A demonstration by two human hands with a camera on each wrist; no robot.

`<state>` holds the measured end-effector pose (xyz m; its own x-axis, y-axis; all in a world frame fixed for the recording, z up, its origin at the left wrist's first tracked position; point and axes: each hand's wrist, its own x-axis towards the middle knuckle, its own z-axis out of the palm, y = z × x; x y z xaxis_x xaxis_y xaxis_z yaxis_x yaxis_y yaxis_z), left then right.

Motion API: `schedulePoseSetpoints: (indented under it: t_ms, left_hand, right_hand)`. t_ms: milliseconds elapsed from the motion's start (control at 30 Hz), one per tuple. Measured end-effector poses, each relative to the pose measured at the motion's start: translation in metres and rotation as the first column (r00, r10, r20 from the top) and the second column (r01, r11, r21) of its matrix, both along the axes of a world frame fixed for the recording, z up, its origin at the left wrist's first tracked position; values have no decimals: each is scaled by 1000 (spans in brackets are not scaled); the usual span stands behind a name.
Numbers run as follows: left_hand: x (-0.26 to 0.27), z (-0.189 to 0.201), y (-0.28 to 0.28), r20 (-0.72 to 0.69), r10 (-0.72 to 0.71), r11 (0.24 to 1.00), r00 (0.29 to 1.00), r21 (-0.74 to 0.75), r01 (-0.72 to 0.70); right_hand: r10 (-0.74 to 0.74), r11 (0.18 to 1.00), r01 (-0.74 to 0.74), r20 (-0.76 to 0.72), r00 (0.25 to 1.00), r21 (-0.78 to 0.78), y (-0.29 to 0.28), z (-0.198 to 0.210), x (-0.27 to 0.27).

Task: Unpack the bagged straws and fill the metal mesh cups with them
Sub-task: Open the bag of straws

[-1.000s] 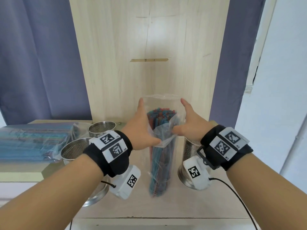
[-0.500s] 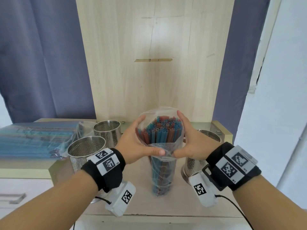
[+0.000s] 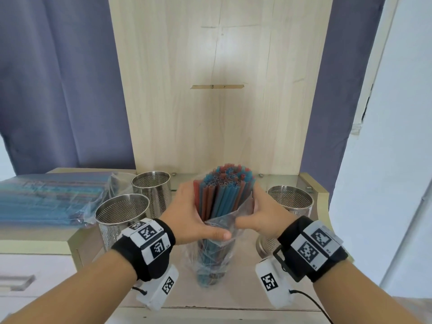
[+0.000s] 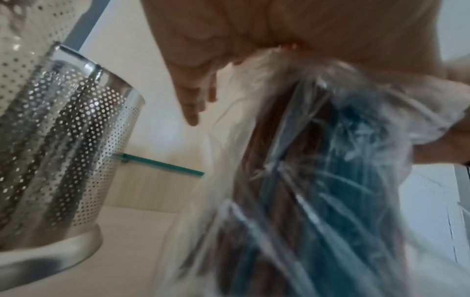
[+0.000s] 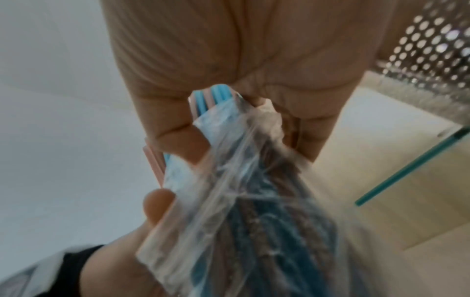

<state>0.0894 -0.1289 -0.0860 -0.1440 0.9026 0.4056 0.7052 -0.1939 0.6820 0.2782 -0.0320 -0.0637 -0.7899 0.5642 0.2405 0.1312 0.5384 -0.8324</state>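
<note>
A bundle of red and blue straws point(image 3: 224, 185) stands upright on the wooden counter point(image 3: 233, 298). Its clear plastic bag point(image 3: 210, 260) is bunched down, so the straw tops are bare. My left hand point(image 3: 198, 220) grips the bundle and bag from the left, thumb across the front. From the right, my right hand point(image 3: 254, 213) pinches the bag's crumpled mouth; the right wrist view shows the plastic point(image 5: 229, 160) between thumb and fingers. Empty metal mesh cups stand at left point(image 3: 121, 218), back left point(image 3: 152, 190) and right point(image 3: 289, 202). A further cup point(image 3: 264, 244) is mostly hidden behind my right wrist.
A stack of sealed straw bags point(image 3: 46, 199) lies on the counter's left part. A tall wooden back panel point(image 3: 222, 90) rises behind the cups, with blue curtains point(image 3: 58, 90) on both sides. A drawer handle point(image 3: 14, 280) shows low on the left.
Both hands have slid the bag's mouth down along the bundle. The straw tops, covered by plastic a second ago, now stick out bare above it.
</note>
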Motion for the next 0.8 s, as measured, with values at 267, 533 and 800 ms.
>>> schedulePoseSetpoints:
  t_ms: [267,533,800]
  left_hand:
    - [2,6,16,24,16,989,1000,145,-19]
    - [-3,-13,52,85,111,988,990,101,-120]
    - [-5,-56,54,125,234,972,964,-32,-232]
  right_hand:
    - [-38,985,55,-104,994,164,2,4,-9]
    - [-118,988,97,-181,976,-124,9,5,-25]
    - [-276,961,256,-284,918,-104,34,-6,-60]
